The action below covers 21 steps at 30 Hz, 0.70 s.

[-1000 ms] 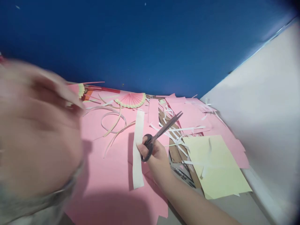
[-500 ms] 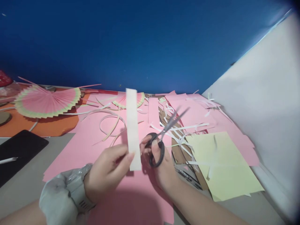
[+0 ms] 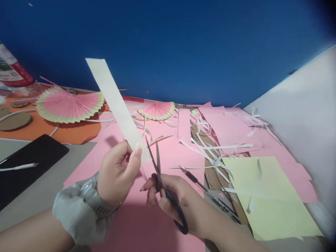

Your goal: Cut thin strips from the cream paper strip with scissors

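Blue wall (image 3: 168,45) fills the space behind our table (image 3: 52,189), and a white wall (image 3: 301,94) slants down on the right. With our left hand (image 3: 117,173) we pinch a pale paper strip (image 3: 115,98) near its lower end, thumb on top, so that it leans up and to the left. Our right hand (image 3: 181,199) has its fingers in and around the black handles of the scissors (image 3: 158,169). Their blades stand slightly apart, tips up, beside the strip's lower end; we cannot tell whether they touch it.

Beneath our hands lies a large pink sheet (image 3: 149,217). Farther back we have a small pleated fan (image 3: 157,110), pink with a pale green edge, and to the left a larger pleated fan (image 3: 70,105) over orange paper (image 3: 89,134). Nearer on that side, a white cable (image 3: 23,167) lies across a flat black device (image 3: 34,154). To our right are a black pen (image 3: 191,175), brown cardboard (image 3: 215,176) with thin white strips (image 3: 228,146) tangled over it, and a pale green sheet (image 3: 273,199). We wear a grey scrunchie (image 3: 73,210) on our left wrist.
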Available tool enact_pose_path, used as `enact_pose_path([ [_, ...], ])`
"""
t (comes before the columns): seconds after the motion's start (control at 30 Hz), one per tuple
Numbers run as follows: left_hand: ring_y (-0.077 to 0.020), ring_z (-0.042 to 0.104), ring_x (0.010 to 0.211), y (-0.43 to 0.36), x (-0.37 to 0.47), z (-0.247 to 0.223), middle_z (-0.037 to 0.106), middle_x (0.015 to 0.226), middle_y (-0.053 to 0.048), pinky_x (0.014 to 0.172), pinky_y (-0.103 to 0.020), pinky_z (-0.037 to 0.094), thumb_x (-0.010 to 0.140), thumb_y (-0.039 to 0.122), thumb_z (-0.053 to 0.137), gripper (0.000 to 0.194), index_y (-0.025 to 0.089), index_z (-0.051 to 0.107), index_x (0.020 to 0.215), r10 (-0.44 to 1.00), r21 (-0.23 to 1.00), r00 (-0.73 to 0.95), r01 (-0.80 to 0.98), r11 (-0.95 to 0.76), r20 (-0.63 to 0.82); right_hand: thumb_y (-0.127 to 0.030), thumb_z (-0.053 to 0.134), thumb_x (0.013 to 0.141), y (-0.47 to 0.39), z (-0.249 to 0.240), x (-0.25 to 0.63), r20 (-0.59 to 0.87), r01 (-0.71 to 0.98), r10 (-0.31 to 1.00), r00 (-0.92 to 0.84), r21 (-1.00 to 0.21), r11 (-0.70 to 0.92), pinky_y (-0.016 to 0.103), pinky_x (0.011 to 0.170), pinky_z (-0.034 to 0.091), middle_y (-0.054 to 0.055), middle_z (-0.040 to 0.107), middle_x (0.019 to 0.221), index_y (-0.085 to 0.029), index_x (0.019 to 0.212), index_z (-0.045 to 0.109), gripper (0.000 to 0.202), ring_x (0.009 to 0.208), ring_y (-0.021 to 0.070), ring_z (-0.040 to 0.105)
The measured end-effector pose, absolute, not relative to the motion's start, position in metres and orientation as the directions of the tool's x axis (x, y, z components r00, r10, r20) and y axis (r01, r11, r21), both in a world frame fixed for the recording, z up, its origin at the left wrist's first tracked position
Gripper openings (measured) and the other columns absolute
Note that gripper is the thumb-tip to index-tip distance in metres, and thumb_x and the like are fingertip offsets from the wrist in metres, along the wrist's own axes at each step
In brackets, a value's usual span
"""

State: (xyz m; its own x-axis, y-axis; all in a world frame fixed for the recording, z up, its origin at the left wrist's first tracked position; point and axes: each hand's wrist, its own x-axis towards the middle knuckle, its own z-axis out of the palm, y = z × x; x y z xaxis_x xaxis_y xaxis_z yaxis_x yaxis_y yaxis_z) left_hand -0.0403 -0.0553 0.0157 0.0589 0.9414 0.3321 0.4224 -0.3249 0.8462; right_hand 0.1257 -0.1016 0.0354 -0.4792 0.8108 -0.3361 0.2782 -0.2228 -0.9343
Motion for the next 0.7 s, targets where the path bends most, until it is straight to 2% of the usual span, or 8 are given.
enact_pose_path([
  [0.1, -0.0086, 0.035, 0.046, -0.0553, -0.0385, 0.0167, 0.037, 0.05, 0.006, 0.046, -0.023, 0.032, 0.086, 0.021, 0.043, 0.026, 0.02, 0.039, 0.06, 0.937, 0.835, 0.1, 0.43, -0.345, 0.335, -0.023, 0.052, 0.076, -0.1007, 0.0399, 0.1243, -0.381, 0.341, 0.792, -0.477, -0.911, -0.233, 0.029, 0.064, 0.041, 0.007, 0.061, 0.081, -0.014, 0.096, 0.055, 0.022, 0.068, 0.0171, 0.052],
  [0.27, -0.0062, 0.037, 0.042, -0.0574, -0.0356, 0.02, 0.039, 0.047, 0.006, 0.042, -0.019, 0.032, 0.088, 0.023, 0.042, 0.031, 0.019, 0.04, 0.057, 0.924, 0.857, 0.199, 0.351, -0.378, 0.326, -0.026, 0.049, 0.077, -0.1, 0.0398, 0.1253, -0.363, 0.326, 0.79, -0.494, -0.92, -0.219, 0.027, 0.059, 0.039, 0.006, 0.059, 0.077, -0.013, 0.094, 0.055, 0.022, 0.061, 0.0147, 0.046],
  [0.4, -0.0053, 0.04, 0.037, -0.0581, -0.0348, 0.0201, 0.04, 0.044, 0.007, 0.037, -0.017, 0.032, 0.09, 0.029, 0.038, 0.036, 0.019, 0.038, 0.056, 0.95, 0.934, 0.236, 0.247, -0.26, 0.202, -0.025, 0.049, 0.08, -0.1004, 0.0361, 0.1275, -0.315, 0.293, 0.803, -0.506, -0.938, -0.184, 0.026, 0.063, 0.039, 0.007, 0.057, 0.081, -0.013, 0.086, 0.055, 0.015, 0.066, 0.0148, 0.048],
  [0.53, -0.0061, 0.04, 0.033, -0.0571, -0.0329, 0.0222, 0.041, 0.041, 0.006, 0.035, -0.018, 0.034, 0.09, 0.035, 0.036, 0.039, 0.019, 0.04, 0.054, 0.954, 0.977, 0.288, 0.163, -0.138, 0.087, -0.035, 0.05, 0.083, -0.1007, 0.0358, 0.1273, -0.304, 0.277, 0.8, -0.518, -0.944, -0.18, 0.026, 0.064, 0.04, 0.004, 0.054, 0.077, -0.014, 0.09, 0.055, 0.022, 0.065, 0.0145, 0.046],
  [0.7, -0.0078, 0.042, 0.034, -0.0585, -0.0299, 0.0239, 0.04, 0.045, 0.005, 0.034, -0.021, 0.034, 0.09, 0.037, 0.035, 0.039, 0.019, 0.041, 0.056, 0.948, 0.998, 0.318, 0.061, -0.027, 0.006, -0.057, 0.043, 0.084, -0.101, 0.0339, 0.1273, -0.304, 0.242, 0.805, -0.509, -0.948, -0.205, 0.029, 0.066, 0.041, 0.0, 0.044, 0.065, -0.014, 0.095, 0.055, 0.046, 0.058, 0.0141, 0.042],
])
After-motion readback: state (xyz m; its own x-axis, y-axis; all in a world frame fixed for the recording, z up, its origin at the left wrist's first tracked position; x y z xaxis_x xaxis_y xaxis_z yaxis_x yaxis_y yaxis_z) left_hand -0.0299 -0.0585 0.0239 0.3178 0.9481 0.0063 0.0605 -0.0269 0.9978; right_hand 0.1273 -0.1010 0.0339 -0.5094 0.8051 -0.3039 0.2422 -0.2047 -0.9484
